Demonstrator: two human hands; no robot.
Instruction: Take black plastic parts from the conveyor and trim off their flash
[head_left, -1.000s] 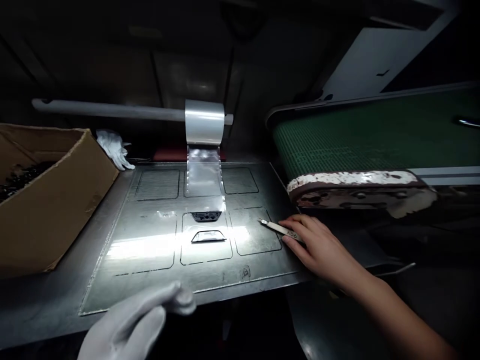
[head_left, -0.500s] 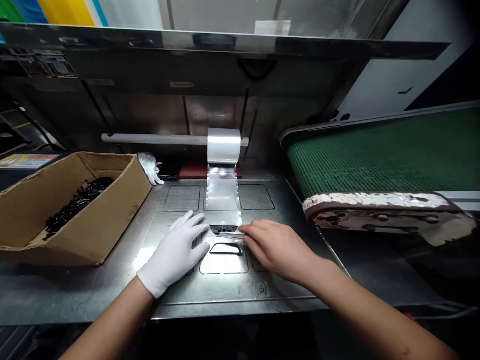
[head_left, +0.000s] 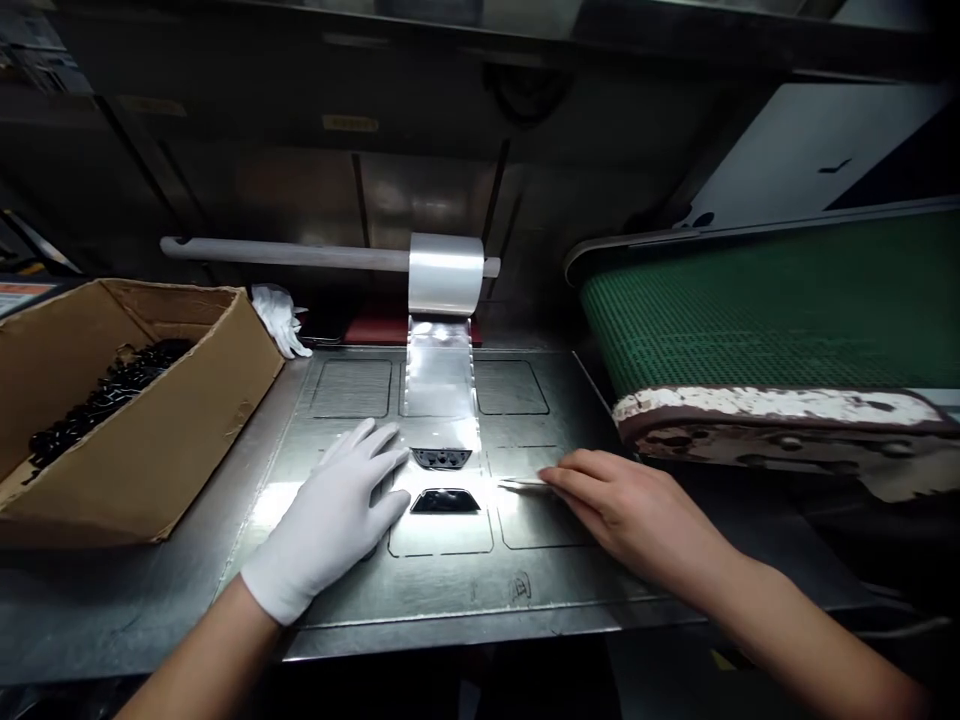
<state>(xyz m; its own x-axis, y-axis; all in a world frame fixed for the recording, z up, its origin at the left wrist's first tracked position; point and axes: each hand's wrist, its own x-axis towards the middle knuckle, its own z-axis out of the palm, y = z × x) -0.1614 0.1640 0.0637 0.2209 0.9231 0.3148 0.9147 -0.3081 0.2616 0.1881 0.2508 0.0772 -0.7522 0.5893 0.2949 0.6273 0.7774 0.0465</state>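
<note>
Cardboard box, one: a heap of small black parts is contained. Metal plate, one: an upper black piece and a lower black piece are laid on it, apart, below a film strip. Left hand, gloved: spread wide, placed just beside both pieces' left ends. Right hand, bare: a slim tool is pinched, its tip pointed toward the pieces.

The gloved left hand is holding thumb and fingers apart, palm down, left of the film. The bare right hand is pinching to its right. Both forearms are slanting inward toward the film.
</note>
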